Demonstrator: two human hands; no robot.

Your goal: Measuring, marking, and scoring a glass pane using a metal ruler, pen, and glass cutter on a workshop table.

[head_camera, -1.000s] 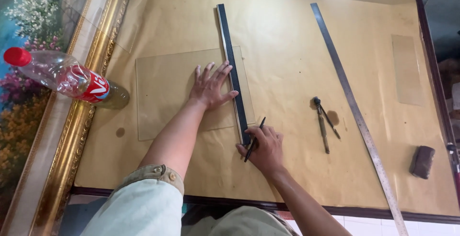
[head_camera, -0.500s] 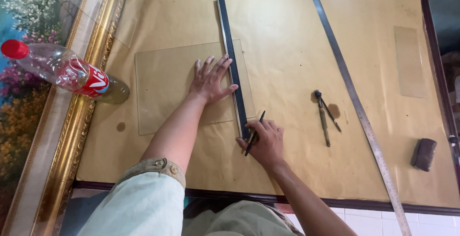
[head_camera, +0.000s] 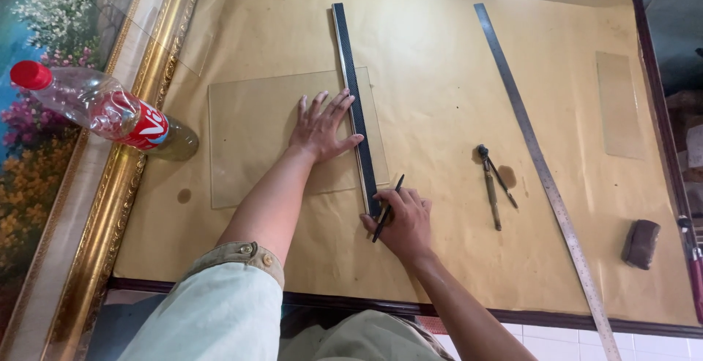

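A clear glass sheet [head_camera: 253, 138] lies flat on brown paper. Across its right part runs a dark straightedge [head_camera: 350, 75], from the far side toward me. My left hand [head_camera: 320, 127] presses flat, fingers spread, on the glass and against the straightedge's left side. My right hand [head_camera: 401, 222] sits at the straightedge's near end, just past the glass's near edge, and grips a thin black cutting tool [head_camera: 388, 207] whose tip touches the straightedge's right side.
A long steel ruler [head_camera: 538, 163] lies diagonally at right, with a pair of dividers [head_camera: 492, 181] beside it. A narrow glass strip [head_camera: 619, 105] and a dark block [head_camera: 641, 244] sit further right. A red-capped plastic bottle [head_camera: 102, 112] rests on a gold picture frame [head_camera: 124, 156] at left.
Neither hand has visibly shifted relative to the glass and straightedge; the view has only drifted slightly.
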